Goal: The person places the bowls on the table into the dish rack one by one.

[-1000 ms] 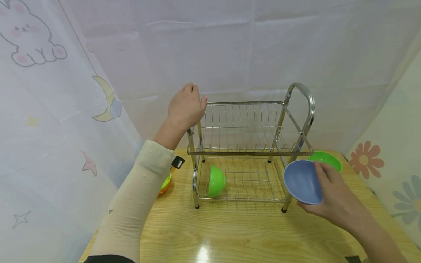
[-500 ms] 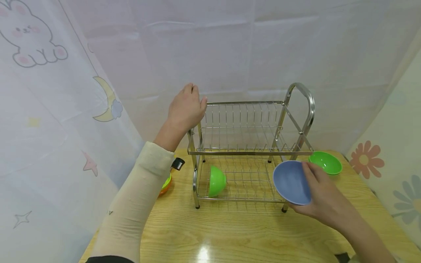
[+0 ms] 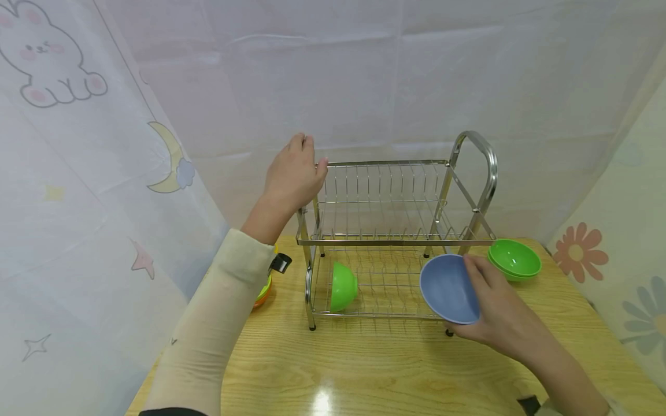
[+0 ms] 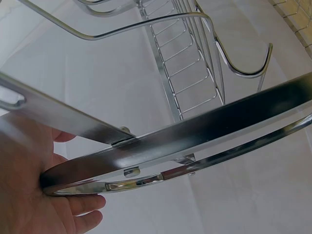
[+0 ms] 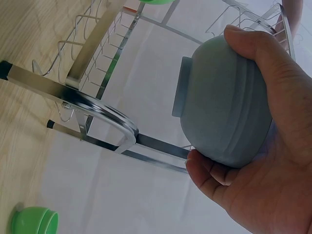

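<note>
A two-tier metal dish rack [image 3: 395, 242] stands on the table. My left hand [image 3: 293, 173] holds the top of its left arch; in the left wrist view the bar [image 4: 146, 151] runs into the palm, with fingertips showing on both sides. My right hand [image 3: 499, 312] grips a blue bowl [image 3: 450, 289] by its rim, the inside facing left and up, in front of the rack's lower right corner. The right wrist view shows the bowl's outside and foot [image 5: 183, 87], between thumb and fingers. On the lower tier a green bowl [image 3: 343, 287] stands on its side at the left.
Two stacked green bowls [image 3: 515, 258] sit right of the rack. Left of it, partly behind my sleeve, are orange and yellow-green dishware [image 3: 263, 292] and a black handle [image 3: 281, 263]. A pale printed curtain [image 3: 364, 86] hangs behind the wooden table [image 3: 364, 364].
My right hand has carried the blue bowl left, from beside the rack's right leg to in front of the lower tier's right end, uncovering the green bowls. My left hand stays on the arch.
</note>
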The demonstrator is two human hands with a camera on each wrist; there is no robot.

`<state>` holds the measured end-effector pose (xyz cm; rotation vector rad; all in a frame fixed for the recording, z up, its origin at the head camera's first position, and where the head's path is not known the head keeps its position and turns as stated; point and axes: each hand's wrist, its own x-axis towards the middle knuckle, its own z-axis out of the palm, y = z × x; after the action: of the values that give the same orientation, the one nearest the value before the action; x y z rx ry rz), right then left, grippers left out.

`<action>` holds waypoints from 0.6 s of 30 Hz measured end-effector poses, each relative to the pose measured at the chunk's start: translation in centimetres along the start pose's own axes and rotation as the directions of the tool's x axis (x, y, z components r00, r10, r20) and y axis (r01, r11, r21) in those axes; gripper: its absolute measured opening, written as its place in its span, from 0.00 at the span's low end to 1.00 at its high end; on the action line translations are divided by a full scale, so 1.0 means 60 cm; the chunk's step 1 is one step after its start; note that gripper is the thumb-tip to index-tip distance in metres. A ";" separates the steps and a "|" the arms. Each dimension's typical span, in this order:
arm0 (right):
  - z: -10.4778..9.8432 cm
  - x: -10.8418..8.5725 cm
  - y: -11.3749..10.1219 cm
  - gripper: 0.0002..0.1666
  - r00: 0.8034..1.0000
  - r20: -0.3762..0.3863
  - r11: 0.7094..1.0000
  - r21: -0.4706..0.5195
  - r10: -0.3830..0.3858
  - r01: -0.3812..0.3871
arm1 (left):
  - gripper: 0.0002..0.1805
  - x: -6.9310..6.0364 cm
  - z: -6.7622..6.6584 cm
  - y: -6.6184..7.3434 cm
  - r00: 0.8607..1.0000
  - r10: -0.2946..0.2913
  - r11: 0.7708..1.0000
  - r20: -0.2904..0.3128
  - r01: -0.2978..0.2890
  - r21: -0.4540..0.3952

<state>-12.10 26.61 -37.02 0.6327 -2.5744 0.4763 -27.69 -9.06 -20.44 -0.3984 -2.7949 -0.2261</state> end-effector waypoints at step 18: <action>0.009 0.008 -0.024 0.77 1.000 0.008 1.000 0.010 -0.016 0.016 | 0.37 -0.033 -0.001 -0.006 0.999 0.037 0.997 -0.029 -0.039 -0.073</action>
<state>-11.94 25.01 -36.89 0.6599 -2.5738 0.4825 -25.99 -9.88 -21.07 -0.4611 -2.7554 -0.3238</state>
